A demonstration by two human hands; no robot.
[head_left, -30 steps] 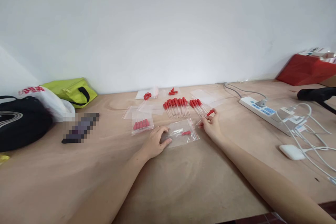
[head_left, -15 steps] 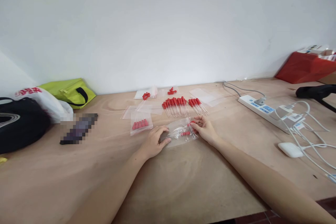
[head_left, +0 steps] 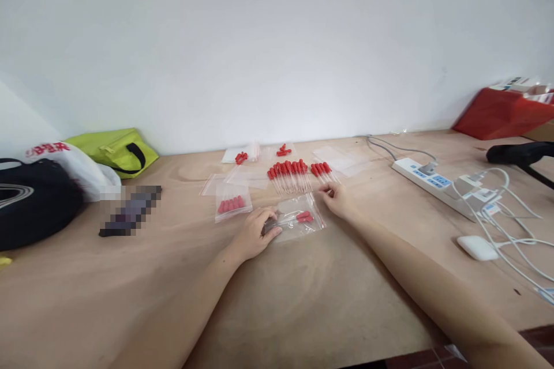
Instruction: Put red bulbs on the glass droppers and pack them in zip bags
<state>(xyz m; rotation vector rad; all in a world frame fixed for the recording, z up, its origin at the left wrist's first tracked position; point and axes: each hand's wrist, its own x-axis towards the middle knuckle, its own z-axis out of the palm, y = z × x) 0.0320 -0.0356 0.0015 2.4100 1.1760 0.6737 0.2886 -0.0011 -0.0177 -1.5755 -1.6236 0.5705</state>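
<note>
My left hand (head_left: 258, 232) holds the left part of a clear zip bag (head_left: 294, 233), with the thumb on top and the fingers curled at its edge. Inside the bag, near its right end, lie two red dropper bulbs (head_left: 305, 217); their stems are hard to make out. My right hand (head_left: 337, 200) is just beyond the bag's right end, its fingers curled together beside the lower ends of a small bunch of droppers (head_left: 321, 169). What those fingers hold, if anything, is hidden. A larger row of red-bulbed droppers (head_left: 288, 170) lies behind the bag.
A filled zip bag (head_left: 232, 203) lies left of my left hand. Flat bags (head_left: 341, 158) and two small red piles, one the left pile (head_left: 241, 157), lie near the wall. On the right is a power strip (head_left: 426, 177) with cables; on the left, a phone (head_left: 132, 210) and bags.
My right hand has let go of a red dropper in the bag and moved a little up and right. Two red bulbs now lie together inside. My left hand has stayed in place.
</note>
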